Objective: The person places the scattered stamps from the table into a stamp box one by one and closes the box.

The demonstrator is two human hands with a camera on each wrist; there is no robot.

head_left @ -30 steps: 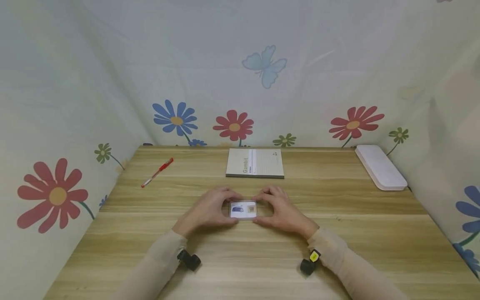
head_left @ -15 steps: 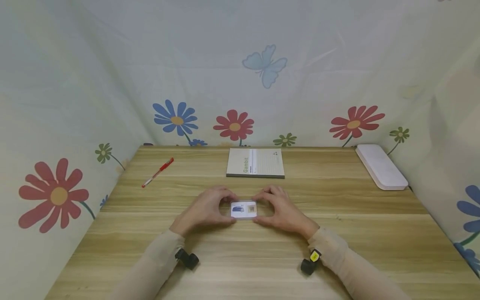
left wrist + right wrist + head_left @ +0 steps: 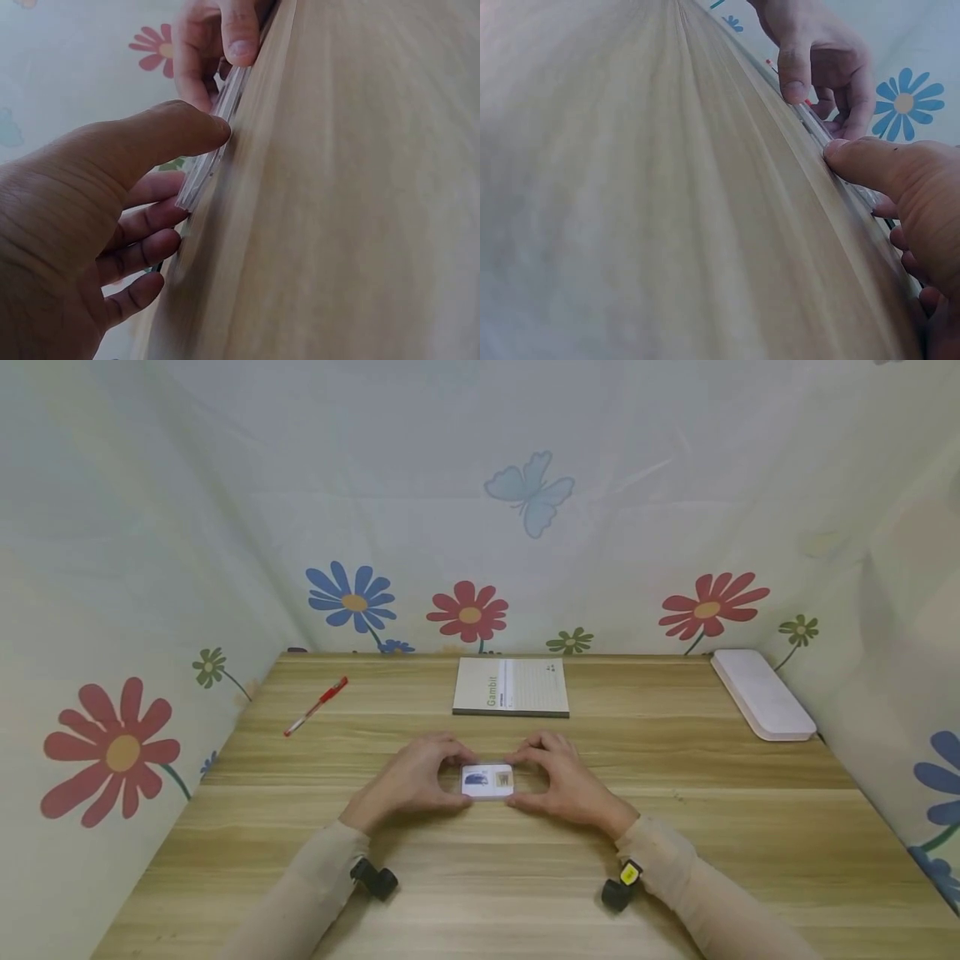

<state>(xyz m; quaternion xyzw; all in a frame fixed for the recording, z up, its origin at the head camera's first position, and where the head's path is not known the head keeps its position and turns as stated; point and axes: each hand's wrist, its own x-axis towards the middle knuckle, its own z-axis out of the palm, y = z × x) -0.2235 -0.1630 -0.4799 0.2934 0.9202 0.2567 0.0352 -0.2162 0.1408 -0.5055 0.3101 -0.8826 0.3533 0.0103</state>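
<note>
A small flat clear plastic case (image 3: 487, 782) lies low over the middle of the table in the head view, showing a white face with a blue picture and a tan patch. My left hand (image 3: 412, 777) pinches its left end, thumb on the near edge and fingers at the far edge. At the opposite end, my right hand (image 3: 566, 777) holds it the same way. The left wrist view shows the case's thin, layered edge (image 3: 199, 176) close to the tabletop. Much of the case is hidden by my right hand (image 3: 907, 176) in the right wrist view.
On the wooden table (image 3: 480, 877), a notebook (image 3: 511, 687) lies beyond my hands. A red pen (image 3: 316, 706) lies at the back left, and a pale oblong box (image 3: 762, 695) at the back right. A flowered curtain (image 3: 420, 510) encloses the back and sides.
My left hand has shifted very slightly to the left, its thumb uncovering a little more of the case. The right hand and the case stay almost still.
</note>
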